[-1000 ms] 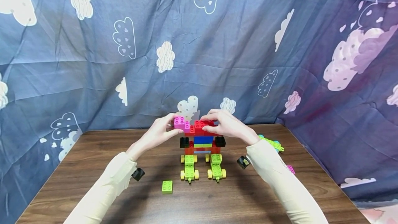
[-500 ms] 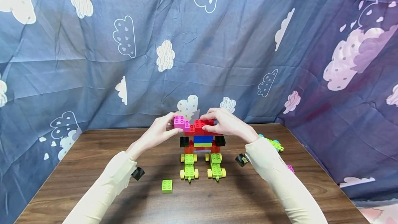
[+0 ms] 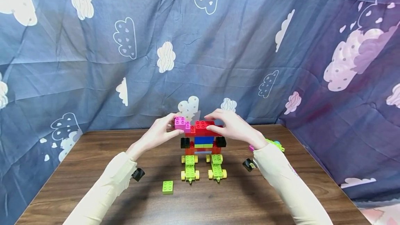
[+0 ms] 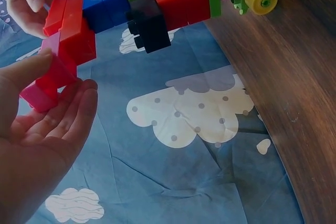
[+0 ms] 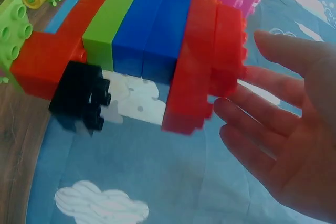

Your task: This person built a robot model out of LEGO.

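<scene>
While the brick figure [image 3: 203,145] stands in the middle of the wooden table [image 3: 93,183], both hands are up at its top. It already has a lot done: two green feet with yellow wheels [image 3: 190,169] at the bottom, red legs, a blue and green middle, a black brick [image 3: 185,142] poking out at each side, and a long red layer [image 3: 204,130] across the top.

The pink brick [image 3: 180,123] sits at the 9 o'clock end of that top layer. The left hand [image 3: 159,133] pinches it, thumb on the front and fingers curled behind. From the left wrist view the pink brick [image 4: 39,95] looks pushed on or very nearly so; I cannot tell if it has clicked all the way down.

The right hand [image 3: 231,127] is at the 3 o'clock end. Its fingers are straight and loose beside the red top [image 5: 210,66], touching it lightly or just next to it, not gripping.

I think the build is almost finished. What may be left are the loose pieces: a green brick [image 3: 167,187] on the table at 7 o'clock from the figure, and a green wheeled piece [image 3: 275,144] at 3 o'clock behind the right wrist, partly hidden.
</scene>
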`<state>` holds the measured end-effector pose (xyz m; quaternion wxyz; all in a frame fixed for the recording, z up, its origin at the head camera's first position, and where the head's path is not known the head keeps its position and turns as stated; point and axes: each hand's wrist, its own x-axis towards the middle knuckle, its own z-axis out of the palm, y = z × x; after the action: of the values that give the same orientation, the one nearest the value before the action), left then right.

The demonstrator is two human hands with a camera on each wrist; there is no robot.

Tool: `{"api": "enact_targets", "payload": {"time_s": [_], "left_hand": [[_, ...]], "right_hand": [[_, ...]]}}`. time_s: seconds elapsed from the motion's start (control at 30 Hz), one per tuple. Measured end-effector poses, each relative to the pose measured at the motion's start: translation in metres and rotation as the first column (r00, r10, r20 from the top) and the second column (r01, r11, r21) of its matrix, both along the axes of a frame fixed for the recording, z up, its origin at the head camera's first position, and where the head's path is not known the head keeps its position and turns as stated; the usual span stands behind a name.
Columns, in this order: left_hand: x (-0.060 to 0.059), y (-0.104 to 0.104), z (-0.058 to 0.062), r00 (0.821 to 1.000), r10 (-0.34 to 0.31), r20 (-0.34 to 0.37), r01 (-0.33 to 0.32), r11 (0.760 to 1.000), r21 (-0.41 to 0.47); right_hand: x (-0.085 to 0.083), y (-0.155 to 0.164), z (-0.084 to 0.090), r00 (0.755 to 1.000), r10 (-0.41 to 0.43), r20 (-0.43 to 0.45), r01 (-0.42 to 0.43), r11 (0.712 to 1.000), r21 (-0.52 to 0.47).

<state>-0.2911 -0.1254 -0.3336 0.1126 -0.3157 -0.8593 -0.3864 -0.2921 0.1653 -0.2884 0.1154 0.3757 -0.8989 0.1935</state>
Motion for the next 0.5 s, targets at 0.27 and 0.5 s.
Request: {"api": "enact_targets", "payload": {"time_s": [0.27, 0.5], "left_hand": [[0.000, -0.001, -0.002, 1.000, 0.008, -0.014, -0.008, 1.000, 0.002], [0.000, -0.003, -0.002, 0.999, 0.032, 0.007, -0.032, 0.999, 0.001]], "right_hand": [[0.015, 0.045, -0.004, 0.987, -0.078, -0.138, 0.068, 0.995, -0.071], [0.023, 0.093, -0.020, 0.960, -0.127, -0.248, 0.104, 0.989, -0.105]]}}
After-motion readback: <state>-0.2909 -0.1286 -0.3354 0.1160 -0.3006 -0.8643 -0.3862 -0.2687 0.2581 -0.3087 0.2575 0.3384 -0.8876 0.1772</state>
